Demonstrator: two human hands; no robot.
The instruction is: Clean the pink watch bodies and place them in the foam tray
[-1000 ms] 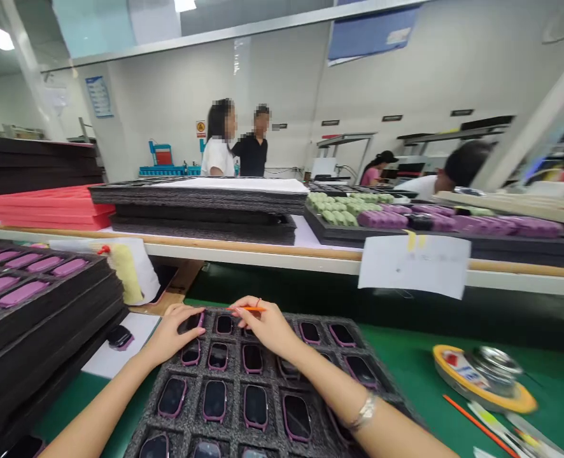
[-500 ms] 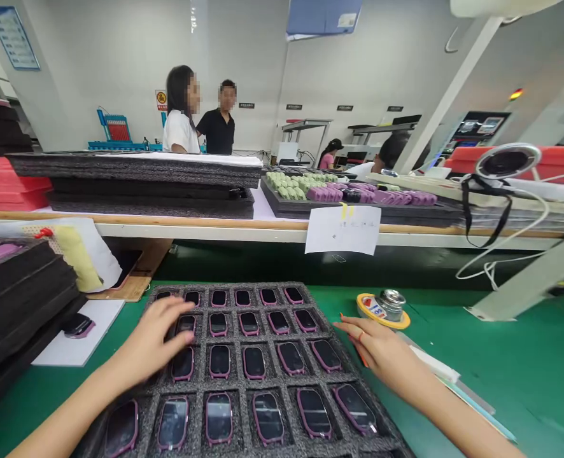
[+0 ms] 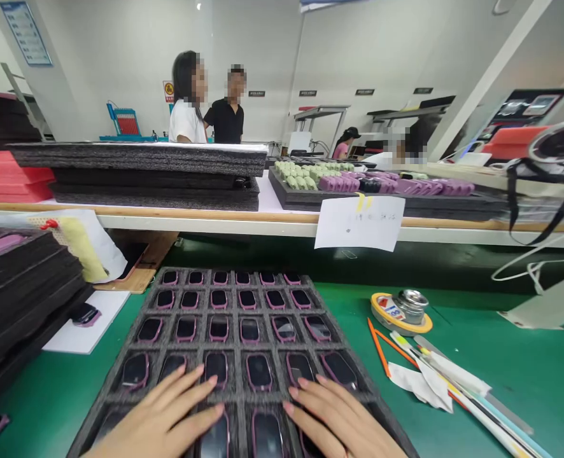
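A dark grey foam tray (image 3: 237,340) lies before me on the green bench, its compartments holding purple-framed watch bodies with black screens, such as one watch body (image 3: 259,371) near the middle. My left hand (image 3: 167,413) rests over the tray's near left part, fingers spread and laid across the watches there. Over the near right part lies my right hand (image 3: 334,416), palm down with its fingers stretched out. Neither hand grips anything. Both cover parts of the nearest two rows, and whether the fingertips press on the screens I cannot tell.
Right of the tray are a yellow tape roll (image 3: 401,313) with a metal jar, orange sticks (image 3: 379,346), and crumpled white paper (image 3: 420,385). Stacked black foam trays (image 3: 24,299) stand at left beside a white pad (image 3: 91,334). A shelf (image 3: 215,221) spans the back; people are beyond it.
Both hands have come nearer to me and inward over the tray's near rows. My left hand has left the far left corner; my right hand has left the tray's right side and the orange sticks.
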